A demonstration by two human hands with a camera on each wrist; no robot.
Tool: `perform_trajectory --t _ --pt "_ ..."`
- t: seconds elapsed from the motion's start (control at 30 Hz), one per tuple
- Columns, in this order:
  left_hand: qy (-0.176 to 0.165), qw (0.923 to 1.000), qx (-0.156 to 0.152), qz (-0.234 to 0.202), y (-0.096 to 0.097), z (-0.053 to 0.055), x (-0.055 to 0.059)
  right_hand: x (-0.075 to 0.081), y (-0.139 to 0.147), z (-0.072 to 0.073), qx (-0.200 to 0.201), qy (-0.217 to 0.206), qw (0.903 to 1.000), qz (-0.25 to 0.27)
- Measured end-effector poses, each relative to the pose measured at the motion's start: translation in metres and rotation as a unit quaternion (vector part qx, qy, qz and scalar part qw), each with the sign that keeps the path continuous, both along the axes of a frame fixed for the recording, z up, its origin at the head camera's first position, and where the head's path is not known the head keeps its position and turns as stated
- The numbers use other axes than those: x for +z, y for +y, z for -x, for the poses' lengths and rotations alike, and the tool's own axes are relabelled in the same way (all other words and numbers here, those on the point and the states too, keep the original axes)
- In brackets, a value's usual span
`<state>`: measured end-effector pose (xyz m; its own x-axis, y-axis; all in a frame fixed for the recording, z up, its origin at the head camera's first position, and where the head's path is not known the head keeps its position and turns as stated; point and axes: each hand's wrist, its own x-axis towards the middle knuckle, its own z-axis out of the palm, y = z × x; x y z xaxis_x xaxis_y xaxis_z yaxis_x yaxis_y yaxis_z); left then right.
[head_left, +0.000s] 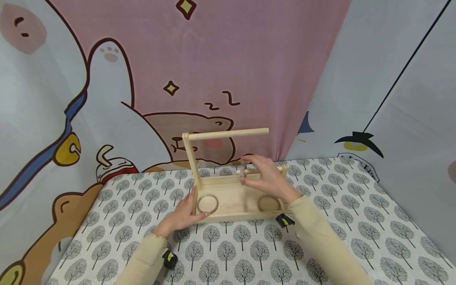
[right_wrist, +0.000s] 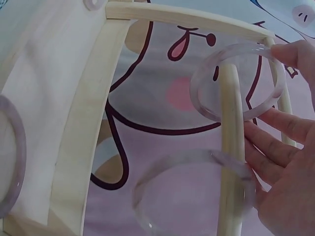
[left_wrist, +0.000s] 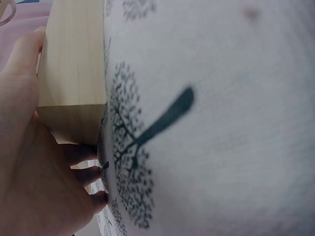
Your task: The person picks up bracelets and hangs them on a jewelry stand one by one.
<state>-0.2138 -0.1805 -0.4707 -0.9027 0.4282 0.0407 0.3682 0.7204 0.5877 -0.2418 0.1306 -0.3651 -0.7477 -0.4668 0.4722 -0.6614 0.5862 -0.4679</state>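
Observation:
A pale wooden bangle stand [head_left: 228, 218] has a tray base, a tall left post with an upper rod [head_left: 229, 133], and a lower rod [right_wrist: 230, 137] at the right. My left hand [head_left: 182, 211] holds the tray's left end, its thumb along the front wall. Between thumb and fingers, my right hand [head_left: 267, 176] pinches a translucent pale bangle [right_wrist: 195, 91], which encircles the lower rod's free end in the right wrist view. Another bangle [right_wrist: 187, 157] hangs farther along that rod. Inside the tray lie a left bangle [head_left: 217, 204] and a right bangle [head_left: 259, 203].
The stand rests on a table covered by a tree-print cloth [head_left: 228, 269]. Behind it hangs a cartoon-print curtain [head_left: 278, 71], close to the table's back edge. The upper rod juts out above the tray, its right end unsupported. Black wrist devices [head_left: 170, 259] sit on both sleeves.

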Motion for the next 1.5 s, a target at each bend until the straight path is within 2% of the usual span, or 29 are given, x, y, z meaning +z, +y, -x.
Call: perform_trajectory --t 0.5,0.87,1.13,1.5 --pt "-0.014 0.9999 0.005 0.006 -0.001 0.001 -0.001 -0.001 0.016 0.000 -0.006 0.020 0.9997 -0.010" --pt "-0.012 0.9999 -0.001 0.002 -0.002 0.003 -0.002 -0.005 0.020 -0.003 -0.051 -0.012 0.9982 -0.029" --pt "0.006 0.9999 -0.003 -0.008 -0.001 0.001 -0.001 -0.008 0.020 -0.004 -0.065 -0.004 0.9977 -0.019" --pt "-0.008 0.9999 -0.008 -0.001 0.000 0.002 0.000 -0.012 0.025 -0.006 -0.089 0.009 0.9958 -0.020"
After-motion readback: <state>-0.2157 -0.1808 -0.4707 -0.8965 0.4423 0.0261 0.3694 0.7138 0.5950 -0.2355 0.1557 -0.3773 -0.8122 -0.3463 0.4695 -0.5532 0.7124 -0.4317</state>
